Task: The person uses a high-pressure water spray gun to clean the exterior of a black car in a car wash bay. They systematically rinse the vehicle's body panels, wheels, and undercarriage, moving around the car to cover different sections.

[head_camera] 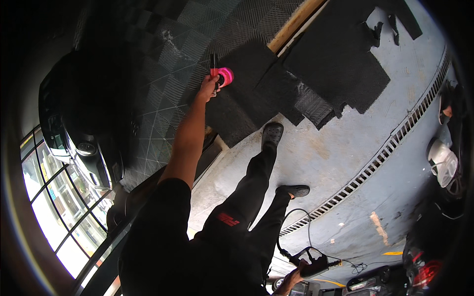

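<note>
My left hand [209,88] is stretched out over the floor and grips what looks like a foam lance [214,70], with a black and red body and a bright pink bottle. Beneath it lie pieces of black matting [255,92]. My right hand [295,278], low in the picture, is closed around the grip of a black pressure washer gun [313,262]. A black hose [280,244] loops up from the gun, and a brass-coloured fitting shows at its other end. My feet, in black clogs, are on the grey floor beside the matting.
Dark ribbed floor tiles [166,81] lie on the left beside a parked black car [83,148]. A wooden strip [294,26] edges the tiles. A slotted floor drain [374,159] curves across the right. Beyond it are a white container [444,162] and a cable [357,267].
</note>
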Tool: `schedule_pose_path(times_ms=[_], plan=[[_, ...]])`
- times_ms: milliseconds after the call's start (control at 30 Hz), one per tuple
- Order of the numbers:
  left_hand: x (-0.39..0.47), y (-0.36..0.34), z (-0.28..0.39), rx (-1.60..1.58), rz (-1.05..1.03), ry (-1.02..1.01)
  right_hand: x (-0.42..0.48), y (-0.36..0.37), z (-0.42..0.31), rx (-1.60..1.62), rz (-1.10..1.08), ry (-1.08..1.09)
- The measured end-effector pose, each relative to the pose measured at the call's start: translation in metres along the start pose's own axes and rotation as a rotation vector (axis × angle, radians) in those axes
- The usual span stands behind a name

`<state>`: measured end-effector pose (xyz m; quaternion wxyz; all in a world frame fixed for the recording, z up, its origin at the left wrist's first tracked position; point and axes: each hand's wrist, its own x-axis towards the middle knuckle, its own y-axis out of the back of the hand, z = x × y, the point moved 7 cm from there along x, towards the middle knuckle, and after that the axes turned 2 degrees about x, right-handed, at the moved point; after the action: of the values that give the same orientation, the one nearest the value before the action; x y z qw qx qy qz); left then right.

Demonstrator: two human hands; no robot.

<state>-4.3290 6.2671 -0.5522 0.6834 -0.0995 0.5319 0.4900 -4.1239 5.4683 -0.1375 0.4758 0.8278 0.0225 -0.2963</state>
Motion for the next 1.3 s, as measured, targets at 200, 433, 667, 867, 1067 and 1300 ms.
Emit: schedule_pose_path(times_ms=[200, 433, 667, 867, 1067, 1300], plan=[[0.063, -0.008, 0.009, 0.026, 0.006, 0.076, 0.022, -0.015, -0.046, -0.076, 0.049, 0.072], [0.062, 0.017, 0.014, 0.253, 0.131, 0.044, -0.001, -0.029, -0.091, -0.003, 0.125, 0.085], [0.039, 0.047, 0.013, 0.371, 0.074, 0.105, -0.021, -0.011, -0.083, 0.305, 0.320, -0.074], [-0.075, -0.100, 0.019, 0.559, -0.257, -0.604, -0.049, 0.041, -0.061, 0.755, 0.666, -0.174], [-0.614, -0.320, 0.028, 0.766, -1.530, -1.181, -0.113, 0.149, -0.141, 0.607, 0.591, -0.108], [-0.916, -0.296, -0.064, 0.532, -2.138, -0.995, -0.170, 0.256, -0.184, 0.534, 0.681, 0.212]])
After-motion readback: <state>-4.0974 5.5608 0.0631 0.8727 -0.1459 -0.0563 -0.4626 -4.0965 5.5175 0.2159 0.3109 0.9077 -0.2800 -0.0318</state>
